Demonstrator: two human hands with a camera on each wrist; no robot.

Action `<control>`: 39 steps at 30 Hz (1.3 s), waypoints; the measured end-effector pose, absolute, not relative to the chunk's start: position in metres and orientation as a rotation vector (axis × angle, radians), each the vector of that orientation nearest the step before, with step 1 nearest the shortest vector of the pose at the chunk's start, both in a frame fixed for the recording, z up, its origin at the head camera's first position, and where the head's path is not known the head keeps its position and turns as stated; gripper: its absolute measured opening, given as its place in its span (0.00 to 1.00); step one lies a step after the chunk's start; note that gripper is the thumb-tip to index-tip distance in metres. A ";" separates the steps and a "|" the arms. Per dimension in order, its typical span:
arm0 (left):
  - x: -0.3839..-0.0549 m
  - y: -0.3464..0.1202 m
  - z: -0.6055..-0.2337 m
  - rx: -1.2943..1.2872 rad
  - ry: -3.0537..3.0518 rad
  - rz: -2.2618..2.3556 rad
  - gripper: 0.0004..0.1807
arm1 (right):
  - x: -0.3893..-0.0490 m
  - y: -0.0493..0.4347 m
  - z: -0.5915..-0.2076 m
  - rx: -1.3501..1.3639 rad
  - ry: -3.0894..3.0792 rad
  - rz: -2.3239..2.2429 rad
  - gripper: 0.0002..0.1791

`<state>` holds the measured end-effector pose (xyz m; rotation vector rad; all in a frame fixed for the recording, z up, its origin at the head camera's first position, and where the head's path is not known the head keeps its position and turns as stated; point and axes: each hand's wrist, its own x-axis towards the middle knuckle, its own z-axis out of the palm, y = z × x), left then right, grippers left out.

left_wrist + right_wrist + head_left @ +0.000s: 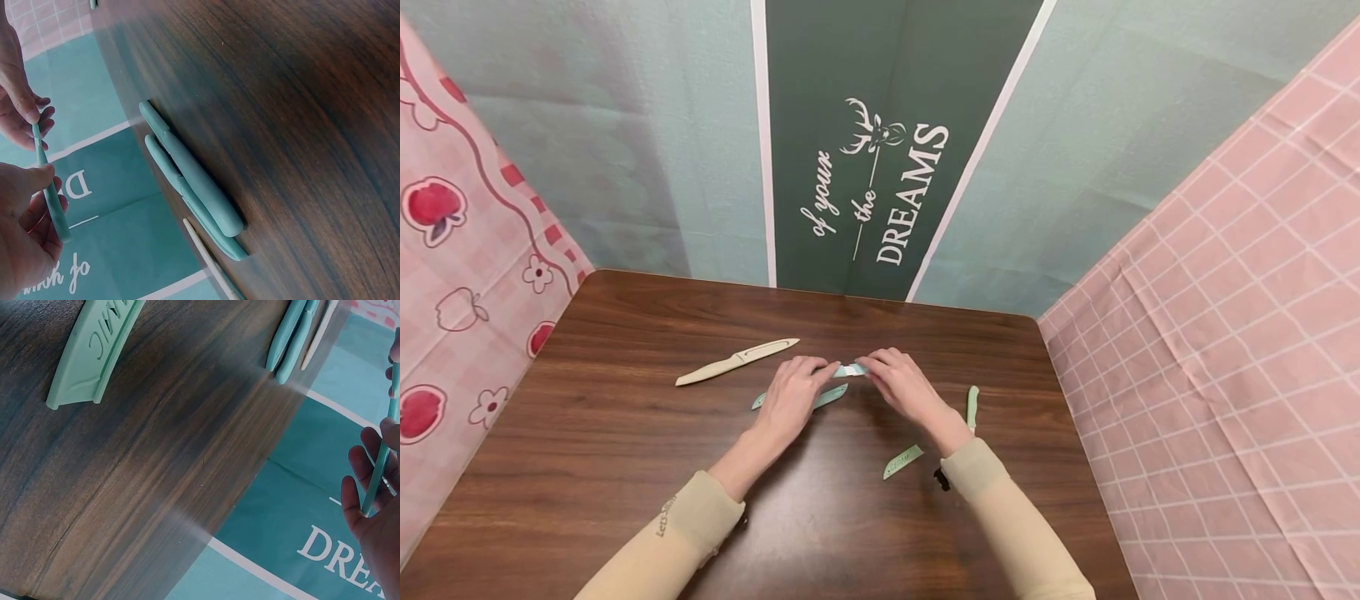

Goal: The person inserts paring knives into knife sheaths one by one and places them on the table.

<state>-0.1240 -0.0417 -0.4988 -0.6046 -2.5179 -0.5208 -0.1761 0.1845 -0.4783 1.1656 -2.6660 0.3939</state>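
Both hands hold a teal knife point(850, 370) up in front of me, with a short white stretch showing between two teal parts. My left hand point(790, 393) pinches its thicker, handle-like end point(57, 215). The fingers of my right hand point(907, 388) pinch the thinner, flat end, which looks like a blade cover point(377, 472). On the table below the left hand lie two teal knives side by side, the nearer one point(199, 178) and the farther one point(197, 203); the left hand partly hides them in the head view.
A cream knife point(737, 362) lies at the left on the brown table point(820, 533). Right of centre is a light green blade cover point(902, 461) with raised lettering. A green-handled knife point(972, 407) lies partly behind the right wrist. Printed cloths hang along the back and sides.
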 end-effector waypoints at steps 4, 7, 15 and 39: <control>-0.125 -0.041 -0.499 -0.615 -2.499 -0.506 0.21 | -0.176 0.184 -0.478 1.170 -2.674 0.397 0.16; -0.125 -0.041 -0.500 -0.619 -2.491 -0.492 0.21 | -0.176 0.184 -0.477 1.166 -2.686 0.414 0.17; -0.126 -0.040 -0.498 -0.619 -2.502 -0.490 0.20 | -0.174 0.182 -0.477 1.162 -2.685 0.408 0.17; -0.125 -0.044 -0.500 -0.655 -2.563 -0.493 0.22 | -0.170 0.176 -0.481 1.132 -2.743 0.386 0.17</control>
